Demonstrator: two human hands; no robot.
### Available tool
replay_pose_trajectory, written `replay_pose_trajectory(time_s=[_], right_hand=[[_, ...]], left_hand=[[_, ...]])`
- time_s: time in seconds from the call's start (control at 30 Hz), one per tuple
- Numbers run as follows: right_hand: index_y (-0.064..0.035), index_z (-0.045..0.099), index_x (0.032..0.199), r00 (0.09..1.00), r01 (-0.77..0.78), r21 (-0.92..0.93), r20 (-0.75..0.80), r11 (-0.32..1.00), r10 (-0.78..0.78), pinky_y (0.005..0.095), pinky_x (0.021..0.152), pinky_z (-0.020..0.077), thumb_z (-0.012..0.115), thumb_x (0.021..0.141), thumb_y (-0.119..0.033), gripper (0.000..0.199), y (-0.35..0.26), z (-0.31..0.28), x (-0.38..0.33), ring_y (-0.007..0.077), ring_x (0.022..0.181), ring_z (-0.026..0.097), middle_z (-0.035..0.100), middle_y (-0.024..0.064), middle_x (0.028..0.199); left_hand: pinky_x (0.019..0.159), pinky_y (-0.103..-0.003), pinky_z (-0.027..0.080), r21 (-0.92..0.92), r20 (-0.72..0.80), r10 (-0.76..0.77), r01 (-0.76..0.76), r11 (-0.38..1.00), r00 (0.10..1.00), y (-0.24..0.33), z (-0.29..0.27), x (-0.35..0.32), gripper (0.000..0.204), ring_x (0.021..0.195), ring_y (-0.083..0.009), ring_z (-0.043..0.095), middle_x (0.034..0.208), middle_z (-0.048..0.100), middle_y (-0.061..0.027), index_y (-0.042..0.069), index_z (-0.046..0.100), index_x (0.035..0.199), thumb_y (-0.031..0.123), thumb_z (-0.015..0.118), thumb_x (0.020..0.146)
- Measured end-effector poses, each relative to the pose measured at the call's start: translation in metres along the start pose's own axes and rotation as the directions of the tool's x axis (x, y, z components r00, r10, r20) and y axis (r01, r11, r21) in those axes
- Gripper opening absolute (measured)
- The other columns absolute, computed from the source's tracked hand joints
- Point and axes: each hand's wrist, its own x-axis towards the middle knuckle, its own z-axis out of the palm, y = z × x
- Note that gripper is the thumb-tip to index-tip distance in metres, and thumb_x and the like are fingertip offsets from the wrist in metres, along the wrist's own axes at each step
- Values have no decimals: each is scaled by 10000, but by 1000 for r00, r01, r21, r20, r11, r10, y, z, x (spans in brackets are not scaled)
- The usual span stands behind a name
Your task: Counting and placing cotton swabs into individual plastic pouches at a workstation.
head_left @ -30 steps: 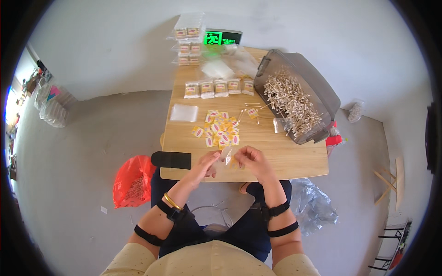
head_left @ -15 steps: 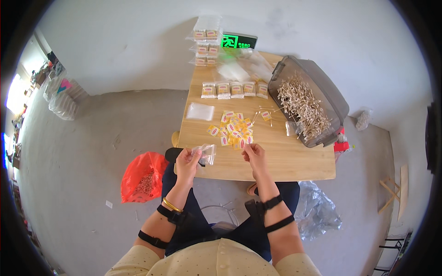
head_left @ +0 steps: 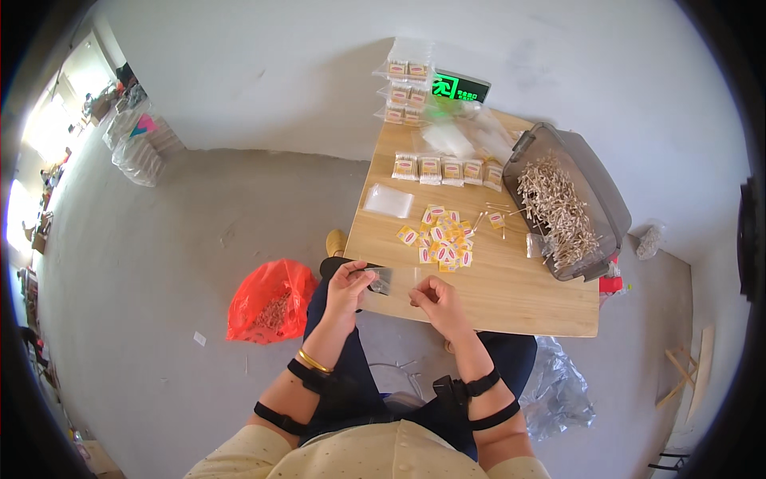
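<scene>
Where the grey floor meets the white wall, these things are seen, from largest to smallest:

Table: a pale wooden top is set against the wall, with the seated person's knees under its near edge.

Bin: a grey plastic tub is placed on the table's right side, filled with a heap of thin pale sticks.

Red bag: it lies crumpled on the floor to the person's left, apart from the table.

Clear wrap: a crinkled sheet lies on the floor at the person's right.

Flat bag: an empty clear bag lies on the table's left part.

Packs: a row of small filled packets is lined up across the table, with more stacked near the wall.

Labels: small yellow labels are scattered mid-table, just beyond the hands.

Left hand: it is closed in a pinch on the pouch at the table's near edge.

Right hand: its fingers are curled inward just right of the pouch; whether anything is gripped cannot be told.

Pouch: a small clear pouch is held by the left hand over the table's near edge, between the two hands.
</scene>
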Motion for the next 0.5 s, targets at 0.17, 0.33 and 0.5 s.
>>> replay_pose_trajectory(time_s=[0.17,0.33,0.5], right_hand=[[-6,604,870,996,40,-10,-81,999,-41,246,680,497,682,918,-111,139,-7,-11,-3,89,720,631,650,23,756],[-13,606,865,993,82,-15,-83,997,-83,254,676,487,673,924,-129,146,-20,-11,-6,89,702,617,646,20,740],[-28,590,866,978,142,-105,-135,984,-156,254,717,494,656,937,-116,131,-27,-4,-9,92,737,620,634,16,756]], left_hand=[[698,-219,453,419,144,131,-180,890,981,16,-9,-12,240,774,-70,622,866,680,-16,21,627,1092,125,725,900],[659,-209,439,336,183,-276,204,920,944,36,6,-21,140,751,-44,589,829,656,18,17,667,966,143,706,920],[603,-212,432,349,259,8,-101,932,966,20,1,-17,185,682,-46,581,753,627,34,16,667,905,193,723,912]])
